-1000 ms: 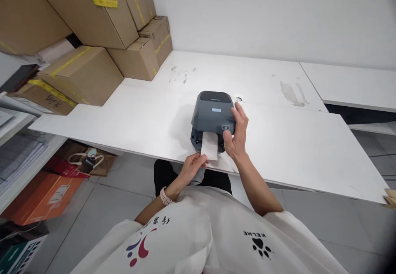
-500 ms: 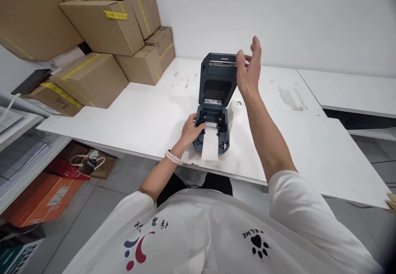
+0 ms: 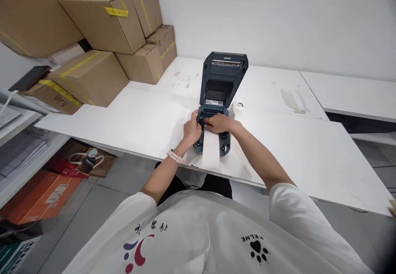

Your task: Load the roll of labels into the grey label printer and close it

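A dark label printer [image 3: 223, 85] stands on the white table with its lid raised. From its bay a white strip of label paper [image 3: 211, 150] runs forward past the front edge. My left hand [image 3: 192, 130], with a pale pink band on the wrist, is closed round the left side wall, its thumb inside. My right hand [image 3: 218, 123] reaches into the bay from the right, over the upper end of the strip. Its fingers are bent and close together, and whatever lies under them is hidden. Behind the printer's right side sits a small white roll [image 3: 238, 106].
Cardboard boxes [image 3: 102, 22] with yellow tape are stacked at the back left against the wall. The white table [image 3: 148, 113] has worn patches at the back. A shelf and an orange box [image 3: 46, 195] stand low on the left.
My right hand has come down from the raised lid into the printer's bay. The lid stays up by itself. My left hand keeps its place at the left wall, thumb shifted slightly.
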`<state>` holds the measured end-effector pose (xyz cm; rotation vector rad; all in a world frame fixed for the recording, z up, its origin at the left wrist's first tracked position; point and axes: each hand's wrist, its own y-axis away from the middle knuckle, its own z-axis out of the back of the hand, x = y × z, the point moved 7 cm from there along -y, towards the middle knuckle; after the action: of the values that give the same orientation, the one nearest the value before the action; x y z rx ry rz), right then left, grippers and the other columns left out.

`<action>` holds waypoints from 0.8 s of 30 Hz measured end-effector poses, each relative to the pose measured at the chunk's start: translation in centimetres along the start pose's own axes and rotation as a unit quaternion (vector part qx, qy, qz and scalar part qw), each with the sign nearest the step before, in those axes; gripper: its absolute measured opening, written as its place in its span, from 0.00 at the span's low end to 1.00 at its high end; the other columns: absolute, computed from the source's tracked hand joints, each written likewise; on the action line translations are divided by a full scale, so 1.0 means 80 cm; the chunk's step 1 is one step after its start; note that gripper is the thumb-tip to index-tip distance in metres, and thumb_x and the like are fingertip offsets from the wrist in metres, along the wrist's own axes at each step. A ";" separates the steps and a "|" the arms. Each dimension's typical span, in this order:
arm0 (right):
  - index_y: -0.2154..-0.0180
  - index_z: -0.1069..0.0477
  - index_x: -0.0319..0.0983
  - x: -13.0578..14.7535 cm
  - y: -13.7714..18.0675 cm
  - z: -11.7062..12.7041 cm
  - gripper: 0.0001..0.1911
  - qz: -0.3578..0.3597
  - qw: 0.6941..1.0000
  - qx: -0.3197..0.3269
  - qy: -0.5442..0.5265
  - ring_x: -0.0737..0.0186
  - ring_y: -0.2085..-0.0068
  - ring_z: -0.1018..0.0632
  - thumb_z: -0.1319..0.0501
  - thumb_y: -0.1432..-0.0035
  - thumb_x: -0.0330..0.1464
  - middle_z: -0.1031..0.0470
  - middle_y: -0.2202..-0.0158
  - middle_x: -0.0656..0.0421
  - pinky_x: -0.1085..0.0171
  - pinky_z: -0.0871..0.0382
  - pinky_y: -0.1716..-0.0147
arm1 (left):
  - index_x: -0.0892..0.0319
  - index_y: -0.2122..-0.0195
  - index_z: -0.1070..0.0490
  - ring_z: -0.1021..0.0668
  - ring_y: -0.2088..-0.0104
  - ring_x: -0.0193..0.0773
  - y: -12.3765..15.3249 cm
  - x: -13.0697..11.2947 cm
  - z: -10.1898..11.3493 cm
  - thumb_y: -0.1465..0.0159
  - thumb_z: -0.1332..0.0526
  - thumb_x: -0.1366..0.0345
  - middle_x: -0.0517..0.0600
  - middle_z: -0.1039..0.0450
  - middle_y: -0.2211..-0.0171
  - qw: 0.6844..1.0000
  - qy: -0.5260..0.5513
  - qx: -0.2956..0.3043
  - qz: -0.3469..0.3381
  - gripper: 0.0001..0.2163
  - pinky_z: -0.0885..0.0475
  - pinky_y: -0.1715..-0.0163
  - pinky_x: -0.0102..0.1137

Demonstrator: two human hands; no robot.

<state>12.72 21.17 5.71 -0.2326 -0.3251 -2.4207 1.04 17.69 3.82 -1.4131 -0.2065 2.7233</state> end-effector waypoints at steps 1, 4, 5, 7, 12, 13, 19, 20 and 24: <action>0.55 0.19 0.41 0.003 0.003 0.004 0.12 0.021 0.999 0.020 -0.017 0.53 0.62 0.17 0.38 0.37 0.34 0.15 0.61 0.54 0.57 0.27 0.55 | 0.54 0.33 0.40 0.20 0.52 0.56 0.001 0.000 0.001 0.42 0.44 0.76 0.56 0.19 0.53 1.000 0.006 -0.003 0.000 0.34 0.31 0.48 0.46; 0.46 0.22 0.44 0.009 0.038 0.030 0.19 0.103 0.983 0.036 -0.145 0.58 0.59 0.18 0.37 0.37 0.41 0.16 0.54 0.58 0.62 0.26 0.59 | 0.53 0.33 0.40 0.20 0.51 0.54 0.004 0.001 0.002 0.41 0.44 0.74 0.56 0.21 0.46 1.000 0.005 -0.001 0.004 0.32 0.30 0.48 0.46; 0.45 0.23 0.44 0.005 0.058 0.041 0.21 0.123 0.970 0.022 -0.209 0.58 0.56 0.18 0.36 0.37 0.43 0.17 0.51 0.58 0.61 0.26 0.57 | 0.53 0.33 0.40 0.20 0.50 0.54 0.004 0.001 0.002 0.40 0.45 0.74 0.57 0.22 0.44 1.000 0.003 0.002 0.004 0.32 0.30 0.48 0.46; 0.46 0.23 0.44 -0.017 0.103 0.060 0.24 0.135 0.931 -0.037 -0.336 0.56 0.54 0.19 0.32 0.41 0.46 0.18 0.48 0.55 0.58 0.26 0.54 | 0.54 0.33 0.40 0.21 0.48 0.54 0.005 -0.001 0.003 0.39 0.45 0.73 0.58 0.23 0.43 1.000 0.002 0.009 0.002 0.30 0.30 0.48 0.46; 0.57 0.20 0.43 -0.112 0.195 0.043 0.18 0.003 0.882 -0.161 -0.442 0.53 0.53 0.19 0.26 0.48 0.43 0.16 0.56 0.52 0.51 0.28 0.49 | 0.55 0.33 0.40 0.20 0.49 0.54 0.006 -0.004 0.004 0.36 0.46 0.71 0.58 0.21 0.48 1.000 0.009 0.018 0.012 0.29 0.30 0.50 0.45; 0.57 0.21 0.43 -0.129 0.202 0.030 0.18 -0.034 0.880 -0.167 -0.444 0.52 0.51 0.20 0.26 0.48 0.44 0.17 0.54 0.51 0.50 0.29 0.48 | 0.55 0.33 0.40 0.20 0.50 0.54 0.006 -0.004 0.003 0.36 0.46 0.71 0.58 0.21 0.49 1.000 0.010 0.021 0.015 0.29 0.29 0.50 0.45; 0.59 0.28 0.41 -0.176 0.187 -0.049 0.23 -0.102 0.816 -0.184 -0.538 0.55 0.51 0.19 0.24 0.52 0.44 0.18 0.48 0.48 0.54 0.28 0.51 | 0.54 0.34 0.39 0.22 0.44 0.54 0.007 -0.004 0.004 0.36 0.48 0.72 0.57 0.20 0.53 1.000 0.023 0.010 0.019 0.28 0.30 0.48 0.46; 0.59 0.28 0.41 -0.180 0.184 -0.057 0.23 -0.100 0.806 -0.181 -0.554 0.56 0.50 0.19 0.24 0.52 0.43 0.19 0.48 0.48 0.54 0.28 0.50 | 0.54 0.33 0.40 0.22 0.43 0.54 0.007 -0.004 0.004 0.36 0.48 0.72 0.57 0.20 0.53 0.999 0.024 0.011 0.020 0.28 0.30 0.48 0.46; 0.57 0.29 0.42 -0.207 0.183 -0.059 0.24 -0.107 0.783 -0.221 -0.572 0.53 0.42 0.22 0.24 0.53 0.41 0.20 0.46 0.48 0.51 0.30 0.42 | 0.56 0.33 0.40 0.21 0.45 0.53 0.007 -0.004 0.003 0.35 0.49 0.71 0.57 0.20 0.54 0.999 0.024 0.019 0.023 0.27 0.29 0.50 0.44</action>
<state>34.34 18.96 -0.41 -1.9887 -0.2845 -2.2201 1.04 17.08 4.14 -1.4876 -0.1198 2.7105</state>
